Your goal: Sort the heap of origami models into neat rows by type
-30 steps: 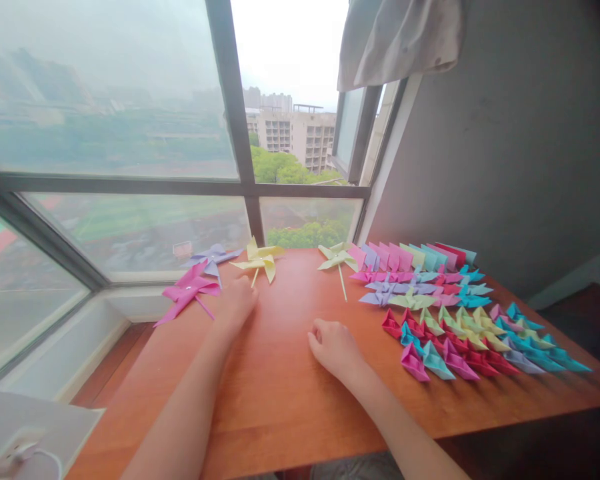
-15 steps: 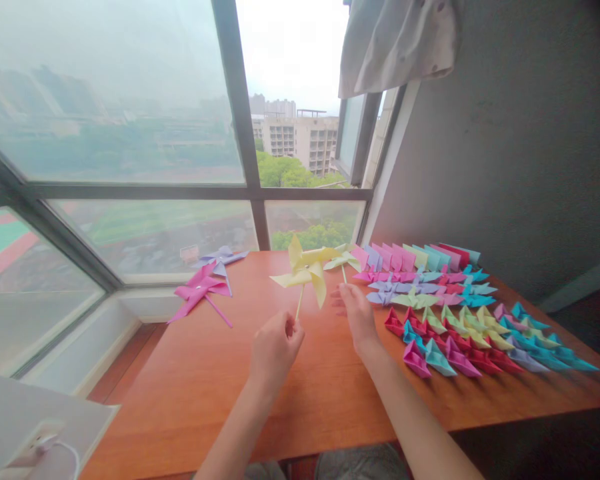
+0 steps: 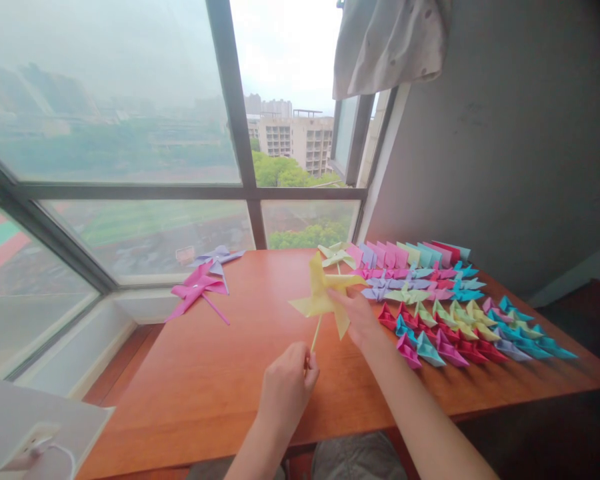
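My left hand is closed around the stick of a yellow paper pinwheel, holding it upright above the wooden table. Behind the pinwheel, my right hand has its fingers stretched out and touching the pinwheel's lower right blade. A pale green pinwheel lies on the table behind it. A pink pinwheel and a purple pinwheel lie at the table's far left corner.
Rows of folded paper shapes in several colours cover the right part of the table. A big window rises behind the table, a grey wall stands at right. A white object with a cable sits at lower left.
My left hand picked the yellow pinwheel up off the table and brought it toward me and to the right. My right hand rose from the table and reached its blades.
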A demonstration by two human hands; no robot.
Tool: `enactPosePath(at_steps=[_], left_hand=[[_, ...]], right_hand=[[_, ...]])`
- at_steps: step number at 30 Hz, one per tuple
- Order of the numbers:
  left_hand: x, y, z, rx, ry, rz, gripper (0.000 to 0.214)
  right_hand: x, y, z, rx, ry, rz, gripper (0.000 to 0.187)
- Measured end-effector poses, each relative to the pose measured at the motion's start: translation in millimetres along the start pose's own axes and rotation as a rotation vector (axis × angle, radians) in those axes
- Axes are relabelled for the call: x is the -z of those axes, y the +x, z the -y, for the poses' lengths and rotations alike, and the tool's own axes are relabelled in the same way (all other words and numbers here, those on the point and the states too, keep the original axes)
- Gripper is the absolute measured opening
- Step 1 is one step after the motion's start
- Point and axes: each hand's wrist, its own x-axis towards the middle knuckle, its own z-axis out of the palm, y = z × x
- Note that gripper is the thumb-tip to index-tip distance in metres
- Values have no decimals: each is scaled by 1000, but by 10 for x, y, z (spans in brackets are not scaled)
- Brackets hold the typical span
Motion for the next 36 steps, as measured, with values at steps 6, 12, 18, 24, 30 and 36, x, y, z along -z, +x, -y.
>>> enactPosePath(at_steps=[6,12,18,24,30,36], left_hand=[[120,-14,-69,107,-315,94,16],[136,62,-38,193,-707,288,22],[44,283,96,316,-838,199,24],[-88,563,73,335,-833,106,19],[-305,697,-24,325,-846,121,17],[-394,718,-106,311,-866,192,17]], right_hand=[[-41,-69,31,1,-47,25,39],[-61,-77,59,31,-162,70,42],[111,-267,35,190,-680,-197,34],[75,-754,-74,258,-1211,50,23],[107,-818,-102,259,-1357,29,19],[255,-724,-155,305,-1390,-18,17]])
